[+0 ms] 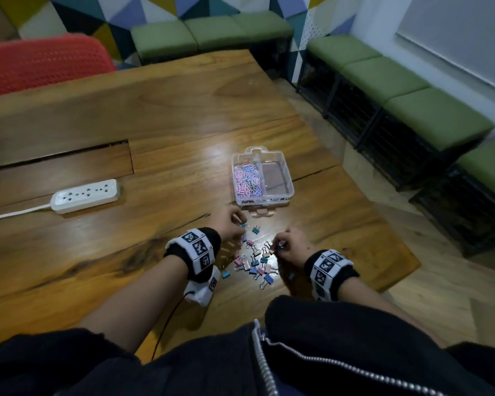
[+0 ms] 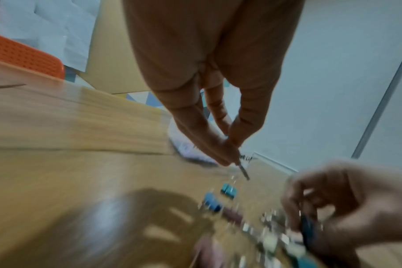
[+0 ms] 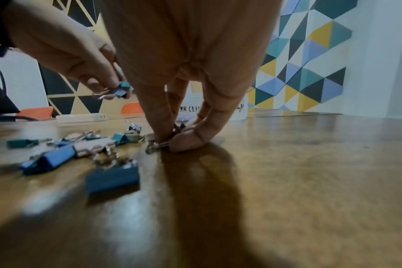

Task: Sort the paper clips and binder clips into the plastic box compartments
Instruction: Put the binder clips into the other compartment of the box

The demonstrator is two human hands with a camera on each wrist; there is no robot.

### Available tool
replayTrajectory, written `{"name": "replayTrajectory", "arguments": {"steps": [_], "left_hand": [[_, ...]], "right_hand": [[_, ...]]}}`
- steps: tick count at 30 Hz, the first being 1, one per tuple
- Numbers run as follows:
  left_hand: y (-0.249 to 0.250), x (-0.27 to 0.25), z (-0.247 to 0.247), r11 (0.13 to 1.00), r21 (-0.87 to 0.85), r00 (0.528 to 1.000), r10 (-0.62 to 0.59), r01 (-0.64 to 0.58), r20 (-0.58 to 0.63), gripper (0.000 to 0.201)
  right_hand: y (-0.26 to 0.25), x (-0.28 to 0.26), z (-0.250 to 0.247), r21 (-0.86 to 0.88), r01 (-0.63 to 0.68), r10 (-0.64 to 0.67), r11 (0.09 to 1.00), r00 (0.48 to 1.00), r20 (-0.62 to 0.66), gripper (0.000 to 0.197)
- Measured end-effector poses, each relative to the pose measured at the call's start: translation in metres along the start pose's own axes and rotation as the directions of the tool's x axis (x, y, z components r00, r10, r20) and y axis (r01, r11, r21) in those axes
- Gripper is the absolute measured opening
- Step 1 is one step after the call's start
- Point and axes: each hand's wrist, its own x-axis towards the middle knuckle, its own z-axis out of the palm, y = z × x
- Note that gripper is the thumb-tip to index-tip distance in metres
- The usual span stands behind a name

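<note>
A clear plastic box (image 1: 289, 178) stands on the wooden table; its left compartment holds pastel paper clips (image 1: 247, 180) and its right one looks bare. Several coloured binder clips (image 1: 255, 260) lie scattered nearer to me. My left hand (image 1: 240, 227) hovers at the far edge of the pile and pinches a binder clip (image 3: 122, 88) by its metal handle (image 2: 243, 171). My right hand (image 3: 170, 143), at the pile's right side, pinches a dark binder clip (image 3: 158, 145) down on the table top. The left wrist view is blurred.
A white power strip (image 1: 85, 195) with its cable lies to the left on the table (image 1: 126, 267). A red chair (image 1: 46, 62) stands behind the table. Green benches (image 1: 412, 90) line the walls. The table's right edge runs close by the box.
</note>
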Motion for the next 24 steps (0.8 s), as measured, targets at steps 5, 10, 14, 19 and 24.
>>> {"name": "replayTrajectory", "arguments": {"steps": [5, 10, 14, 19, 24], "left_hand": [[0.044, 0.033, 0.011, 0.963, -0.268, 0.998, -0.01, -0.006, -0.058, 0.027], [0.071, 0.071, 0.026, 0.908, -0.418, 0.981, -0.098, 0.02, -0.166, 0.027], [0.074, 0.086, 0.025, 0.92, -0.389, 0.977, -0.117, 0.039, -0.177, 0.024], [0.05, 0.049, 0.004, 0.998, 0.009, 0.998, 0.056, -0.056, -0.037, 0.027], [-0.001, 0.0, 0.004, 0.84, 0.542, 0.962, -0.156, 0.011, 0.222, 0.091]], "right_hand": [[0.01, 0.007, -0.003, 0.059, 0.029, -0.029, 0.998, 1.0, 0.008, 0.012], [0.02, 0.008, -0.005, 0.165, 0.004, -0.008, 0.986, 1.0, 0.021, 0.008], [0.028, 0.007, -0.024, 0.309, -0.049, 0.041, 0.95, 0.999, 0.033, 0.022], [0.016, 0.018, -0.074, 0.414, 0.033, -0.003, 0.91, 0.997, -0.073, 0.02], [-0.009, 0.059, -0.107, 0.38, 0.126, -0.027, 0.916, 0.967, -0.255, 0.011]]}}
